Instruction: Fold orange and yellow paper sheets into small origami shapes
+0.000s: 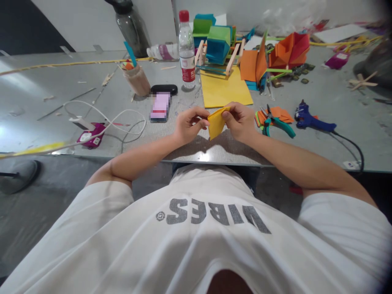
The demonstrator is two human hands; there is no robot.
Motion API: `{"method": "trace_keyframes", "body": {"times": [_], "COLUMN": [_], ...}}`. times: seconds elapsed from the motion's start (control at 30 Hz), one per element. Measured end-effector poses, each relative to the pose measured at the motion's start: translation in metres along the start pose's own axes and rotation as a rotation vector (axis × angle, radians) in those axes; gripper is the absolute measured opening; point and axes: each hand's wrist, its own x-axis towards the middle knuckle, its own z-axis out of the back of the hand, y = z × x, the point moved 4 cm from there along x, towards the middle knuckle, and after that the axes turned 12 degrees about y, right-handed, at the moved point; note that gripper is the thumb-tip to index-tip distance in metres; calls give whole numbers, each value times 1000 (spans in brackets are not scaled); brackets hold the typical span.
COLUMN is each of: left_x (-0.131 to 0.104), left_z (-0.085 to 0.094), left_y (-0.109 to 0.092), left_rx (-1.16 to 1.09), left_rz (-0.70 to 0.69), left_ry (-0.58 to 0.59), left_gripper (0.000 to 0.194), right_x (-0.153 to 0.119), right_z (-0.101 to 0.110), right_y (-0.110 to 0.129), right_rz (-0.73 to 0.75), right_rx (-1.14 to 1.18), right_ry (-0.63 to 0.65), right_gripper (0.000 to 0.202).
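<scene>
Folded yellow paper (216,122) held above the near edge of the grey table (45,94), pinched at its 9 o'clock edge by the left hand (188,124) and at its 2 o'clock corner by the right hand (240,121), with teal-handled pliers (277,121) lying at 3 o'clock

Grey worktable (45,87), scuffed. On it: flat yellow paper sheet (225,90); clear plastic water bottle, red cap (186,51); phone (160,107) beside black case (164,89); teal-handled pliers (277,121); blue glue gun (310,119); white cable (107,118); brown cup of sticks (136,77).
</scene>
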Motion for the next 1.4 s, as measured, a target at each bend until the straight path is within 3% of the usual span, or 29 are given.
{"method": "trace_keyframes", "body": {"times": [0.23,0.73,1.13,1.3,1.4], "left_x": [1,0,2,9,13], "left_z": [0,7,8,23,32], "left_y": [-9,-10,-9,11,25], "left_rx": [154,372,252,97,-43], "left_rz": [-149,-132,97,202,301], "left_ry": [4,-43,-131,-274,-344], "left_gripper": [34,43,69,77,71], "right_x": [-3,-4,-2,0,1], "right_z": [6,9,11,20,21], "right_y": [1,-7,-28,-34,-28], "right_rz": [52,157,49,211,233], "right_rx": [-95,-93,-22,-139,-236], "right_ry": [-40,-5,132,200,221], "right_gripper": [69,53,70,100,98]}}
